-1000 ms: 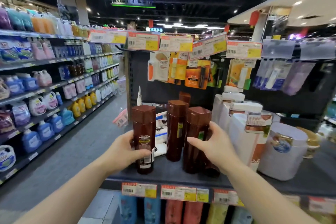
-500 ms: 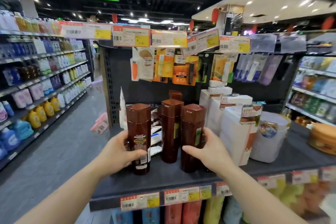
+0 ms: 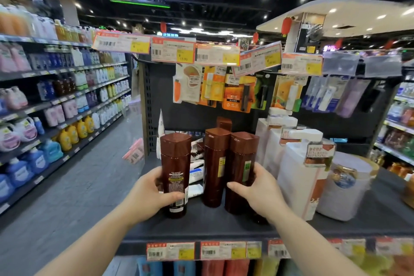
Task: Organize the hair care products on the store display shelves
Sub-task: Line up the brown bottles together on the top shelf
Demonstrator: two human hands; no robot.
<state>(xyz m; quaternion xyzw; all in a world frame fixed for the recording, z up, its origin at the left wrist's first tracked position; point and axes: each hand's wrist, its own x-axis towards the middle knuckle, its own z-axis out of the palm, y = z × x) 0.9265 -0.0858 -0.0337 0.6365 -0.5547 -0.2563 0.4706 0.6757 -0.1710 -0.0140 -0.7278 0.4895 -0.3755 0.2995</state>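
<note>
Several tall brown shampoo bottles stand upright on the dark display shelf (image 3: 224,226). My left hand (image 3: 147,195) grips the leftmost brown bottle (image 3: 175,163), whose back label faces me. My right hand (image 3: 257,190) wraps around the right brown bottle (image 3: 243,159). A third brown bottle (image 3: 215,163) stands between them, and another brown cap (image 3: 224,123) shows behind it. White tubes (image 3: 195,175) lie flat behind the bottles.
White pump bottles (image 3: 298,177) and a white tub (image 3: 345,188) crowd the shelf to the right. Carded items (image 3: 235,94) hang on the back panel under price tags (image 3: 172,51). An aisle floor (image 3: 74,186) and detergent shelves (image 3: 56,119) lie left.
Both hands stay on the same bottles. The camera view has swung slightly back to the left; the bottles look no different in position on the shelf.
</note>
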